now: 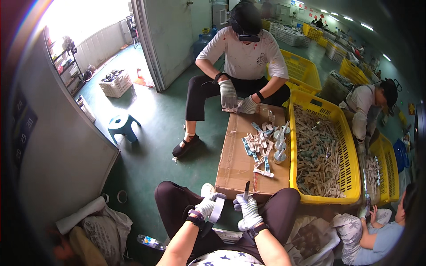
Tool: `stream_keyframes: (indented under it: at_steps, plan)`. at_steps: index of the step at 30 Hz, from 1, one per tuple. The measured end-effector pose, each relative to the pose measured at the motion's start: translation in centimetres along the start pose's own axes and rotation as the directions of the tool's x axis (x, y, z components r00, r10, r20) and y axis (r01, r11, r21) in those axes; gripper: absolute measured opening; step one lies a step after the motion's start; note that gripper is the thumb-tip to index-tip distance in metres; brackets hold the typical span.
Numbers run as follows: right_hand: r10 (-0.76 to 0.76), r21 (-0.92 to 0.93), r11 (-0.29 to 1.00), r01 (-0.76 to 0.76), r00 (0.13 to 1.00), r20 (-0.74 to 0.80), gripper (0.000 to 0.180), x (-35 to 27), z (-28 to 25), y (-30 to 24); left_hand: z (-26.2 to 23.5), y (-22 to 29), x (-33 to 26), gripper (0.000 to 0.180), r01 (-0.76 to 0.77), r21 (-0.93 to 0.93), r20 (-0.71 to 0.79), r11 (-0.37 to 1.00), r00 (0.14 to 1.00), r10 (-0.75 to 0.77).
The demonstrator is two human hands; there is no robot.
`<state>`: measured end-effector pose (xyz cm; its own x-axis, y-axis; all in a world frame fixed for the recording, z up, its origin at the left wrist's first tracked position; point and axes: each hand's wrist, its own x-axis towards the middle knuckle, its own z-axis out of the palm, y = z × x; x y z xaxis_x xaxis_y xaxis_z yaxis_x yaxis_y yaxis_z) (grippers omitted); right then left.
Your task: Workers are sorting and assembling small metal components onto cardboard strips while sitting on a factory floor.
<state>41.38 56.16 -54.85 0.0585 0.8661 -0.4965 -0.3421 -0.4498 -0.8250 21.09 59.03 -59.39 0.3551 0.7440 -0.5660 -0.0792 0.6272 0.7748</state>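
Observation:
Gloved in grey-striped fabric, my left hand [206,206] holds a roll of pale tape [217,210] above my lap. My right hand [249,212], in a matching glove, grips a knife [247,188] with its dark, narrow blade pointing up. Both hands are apart, just in front of the near edge of a cardboard box [235,164]. On that box lies a loose pile of white and light-blue plastic clips [258,144]. Several round clear-and-white discs [279,145] stand along its right side.
A yellow crate [348,153] full of clips stands right of the box. Across from me a seated co-worker [246,57] handles pieces at the box's far edge. Others work at right. A blue stool [123,126] and a plastic bottle [151,242] are at left.

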Motion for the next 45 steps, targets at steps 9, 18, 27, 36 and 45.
stream_keyframes:
  at_steps: [9, 18, 27, 36, 45]
  plan:
    - [-0.300, -0.190, 0.929, 0.317, 0.947, 0.112, 0.034, 3.1, -0.5, 3.4, 0.4, 0.2, -0.7, 0.027, -0.073, 0.083, -0.006, 0.994, 0.997, 0.074]
    - [-0.274, -0.705, 0.548, 0.451, 0.893, 0.358, 0.034, 2.8, 0.6, -1.1, 0.1, -0.8, -0.7, 0.025, -0.029, 0.030, -0.077, 0.999, 0.997, 0.032]
    - [0.029, -0.870, -0.086, 0.485, 0.874, 0.485, 0.031, 2.0, 4.8, -6.8, -0.7, -2.7, 0.6, 0.015, 0.024, -0.258, -0.022, 0.966, 0.999, -0.031]
    - [0.072, -0.760, -0.411, 0.504, 0.848, 0.524, 0.028, 5.0, 6.8, -4.9, 0.2, -1.7, 0.0, 0.014, 0.097, -0.340, 0.017, 0.935, 0.995, -0.097]
    - [0.055, -0.696, -0.467, 0.545, 0.804, 0.592, 0.028, 6.1, 8.4, -4.0, -0.8, -5.0, 1.5, 0.020, 0.126, -0.274, -0.025, 0.953, 0.990, -0.138]
